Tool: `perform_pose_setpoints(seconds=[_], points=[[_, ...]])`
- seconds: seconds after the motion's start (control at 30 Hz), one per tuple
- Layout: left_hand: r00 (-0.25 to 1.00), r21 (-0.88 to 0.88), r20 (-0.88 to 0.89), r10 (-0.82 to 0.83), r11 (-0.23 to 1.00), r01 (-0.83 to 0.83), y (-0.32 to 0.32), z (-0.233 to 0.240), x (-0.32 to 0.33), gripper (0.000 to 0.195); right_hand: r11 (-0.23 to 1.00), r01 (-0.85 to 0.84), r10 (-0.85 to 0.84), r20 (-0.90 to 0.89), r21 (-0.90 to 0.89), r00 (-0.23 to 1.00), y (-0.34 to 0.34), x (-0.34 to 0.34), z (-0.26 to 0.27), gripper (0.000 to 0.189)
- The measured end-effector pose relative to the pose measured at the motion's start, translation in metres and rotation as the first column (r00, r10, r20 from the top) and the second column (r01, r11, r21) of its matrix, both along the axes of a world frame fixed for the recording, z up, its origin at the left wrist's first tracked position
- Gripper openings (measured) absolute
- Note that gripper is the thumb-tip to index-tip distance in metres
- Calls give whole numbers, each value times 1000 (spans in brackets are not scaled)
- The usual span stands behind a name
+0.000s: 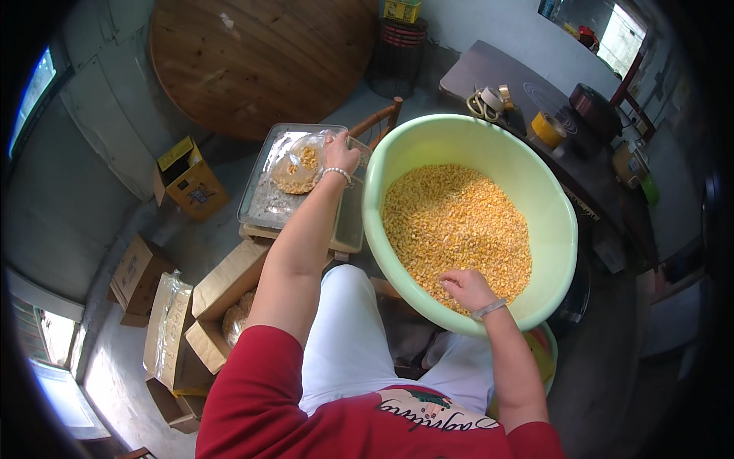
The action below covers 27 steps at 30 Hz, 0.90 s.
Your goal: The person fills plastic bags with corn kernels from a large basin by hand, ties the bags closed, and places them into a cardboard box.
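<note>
On the steel pan of a weighing scale [265, 198] rests a clear plastic bag [291, 166] with yellow corn kernels inside. My left hand [340, 154], a beaded bracelet at its wrist, grips the bag's upper right part. To the right stands a large pale green plastic basin [375, 229], partly filled with loose corn kernels [459, 218]. My right hand [471, 290] is over the basin's near side, just inside the rim, with a bangle at the wrist. Its fingers are curled, and whether any kernels are in them is hidden.
An open cardboard box [229, 281] holding a filled plastic bag sits left of my leg. Beyond it are more cartons [166, 327] and a yellow box [195, 182]. A round wooden tabletop [258, 57] stands behind. Tape rolls [549, 128] lie on a dark table [487, 63].
</note>
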<state>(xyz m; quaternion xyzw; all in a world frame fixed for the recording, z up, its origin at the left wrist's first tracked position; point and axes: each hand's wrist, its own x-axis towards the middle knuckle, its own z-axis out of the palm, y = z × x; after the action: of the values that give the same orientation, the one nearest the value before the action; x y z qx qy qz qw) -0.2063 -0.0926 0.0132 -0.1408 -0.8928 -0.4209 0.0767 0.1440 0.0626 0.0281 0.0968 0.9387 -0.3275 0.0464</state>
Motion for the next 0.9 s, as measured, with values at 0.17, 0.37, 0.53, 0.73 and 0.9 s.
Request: perform_pose_setpoints(seconds=[0.17, 0.37, 0.53, 0.73, 0.9], points=[[957, -72, -285, 58, 994, -81, -28, 9, 35, 48, 1000, -8, 8, -9, 18, 1000, -2, 0, 4, 20], [968, -475, -245, 49, 865, -164, -93, 34, 56, 36, 999, -23, 24, -44, 28, 999, -2, -1, 5, 21], [999, -723, -36, 36, 689, -51, -115, 29, 74, 35, 999, -36, 39, -71, 35, 997, -1, -1, -2, 21], [902, -357, -299, -310, 913, 196, -68, 46, 157, 28, 996, -57, 64, -106, 63, 992, 6, -1, -12, 21], [774, -318, -109, -623, 760, 567, 12, 51, 207, 27, 999, 4, -3, -32, 40, 999, 4, 0, -9, 18]])
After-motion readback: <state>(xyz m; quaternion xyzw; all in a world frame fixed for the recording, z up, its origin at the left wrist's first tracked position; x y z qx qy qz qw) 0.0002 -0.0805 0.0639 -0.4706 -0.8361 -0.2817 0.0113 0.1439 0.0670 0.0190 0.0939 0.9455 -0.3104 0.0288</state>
